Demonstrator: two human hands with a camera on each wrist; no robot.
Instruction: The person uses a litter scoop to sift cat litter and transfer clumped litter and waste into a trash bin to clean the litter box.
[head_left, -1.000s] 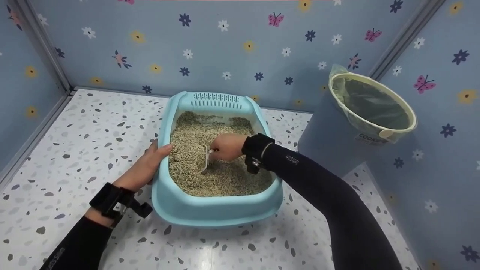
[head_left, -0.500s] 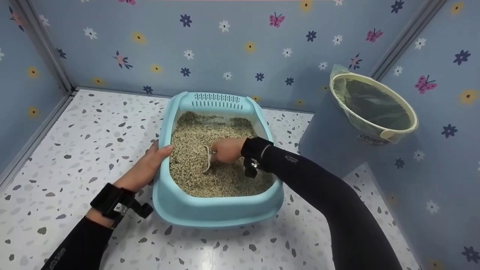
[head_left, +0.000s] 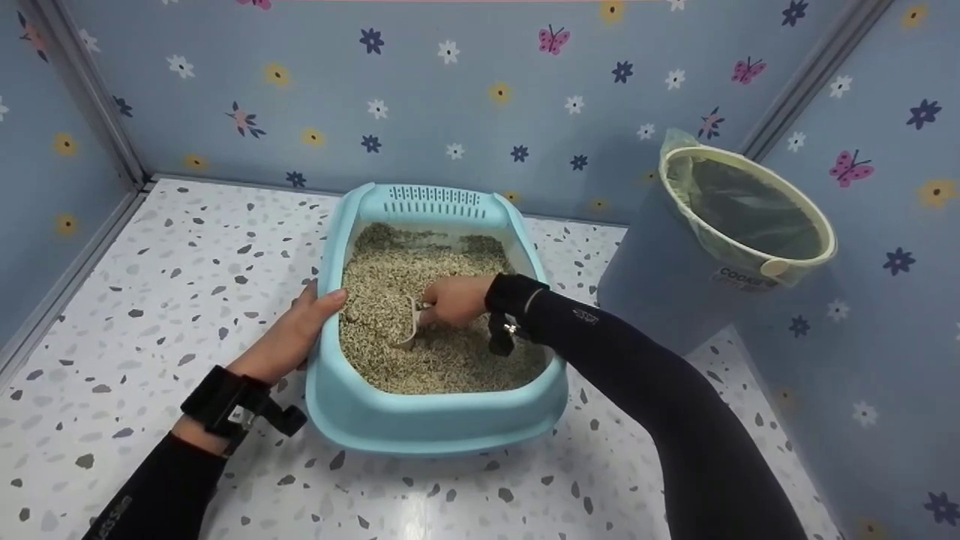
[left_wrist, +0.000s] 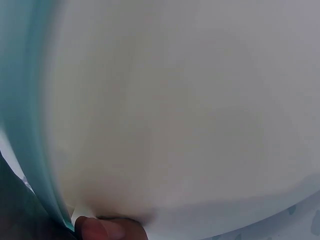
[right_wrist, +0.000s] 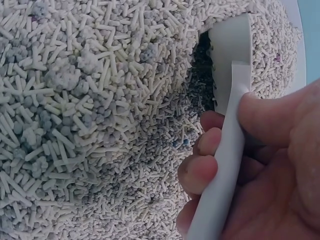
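A light blue litter box stands on the floor, filled with pale pellet litter. My left hand grips its left rim, thumb over the top and fingers outside below. In the left wrist view a fingertip shows against the box's pale outer wall. Over the litter, my right hand holds a white litter scoop by its handle, fingers curled round it. The scoop's head is partly sunk in the litter, with a dark hollow beside it in the right wrist view.
At the right stands a tall bin with a cream rim and a thin translucent liner. Blue flowered panels enclose the back and sides. Speckled white floor lies around the box.
My right hand has lowered slightly, and the scoop has shifted a little toward me and left in the litter. My left hand stays on the rim.
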